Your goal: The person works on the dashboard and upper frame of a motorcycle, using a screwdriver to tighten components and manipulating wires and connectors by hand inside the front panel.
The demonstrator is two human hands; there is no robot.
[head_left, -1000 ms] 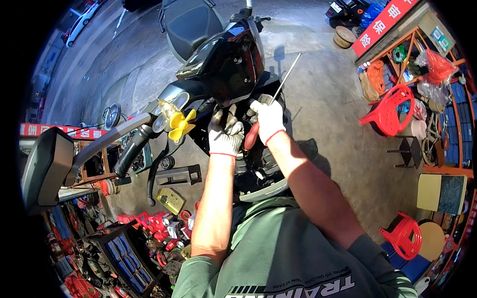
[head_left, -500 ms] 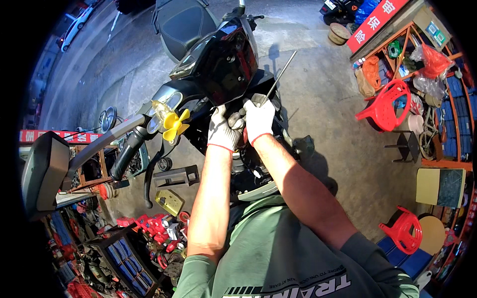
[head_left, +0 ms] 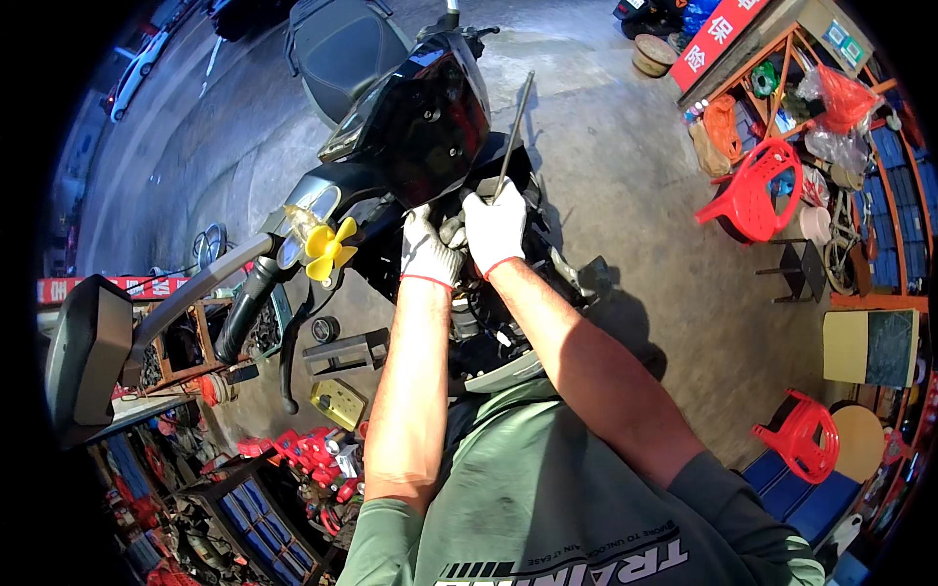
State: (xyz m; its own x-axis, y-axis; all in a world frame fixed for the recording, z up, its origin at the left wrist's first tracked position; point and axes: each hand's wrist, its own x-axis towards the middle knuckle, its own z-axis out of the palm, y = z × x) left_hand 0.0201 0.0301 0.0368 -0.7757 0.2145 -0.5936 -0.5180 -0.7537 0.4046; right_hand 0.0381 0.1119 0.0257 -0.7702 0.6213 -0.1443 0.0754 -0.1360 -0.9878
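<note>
Both my hands wear white knit gloves with red cuffs and work close together under the glossy black front panel [head_left: 435,132] of a scooter. My right hand [head_left: 496,230] is closed around a long thin metal rod [head_left: 516,129], which sticks up out of the fist, tilted slightly to the right. The end inside the hand is hidden. My left hand [head_left: 430,251] is beside it, its fingers curled in at the panel's lower edge; what they grip cannot be made out. Beneath the hands lies the scooter's opened front with dark inner parts [head_left: 479,327].
At left a mirror [head_left: 88,347], black handlebar grip [head_left: 246,311] and yellow propeller ornament [head_left: 330,249] jut out. A grey plastic part [head_left: 347,354] and a yellowish tray [head_left: 338,402] lie on the floor. Red chairs [head_left: 760,190] and loaded shelves [head_left: 894,225] stand at right.
The rod in my right hand has swung more upright, its top moving left. Both hands stay at the panel's lower edge. The whole view has shifted slightly.
</note>
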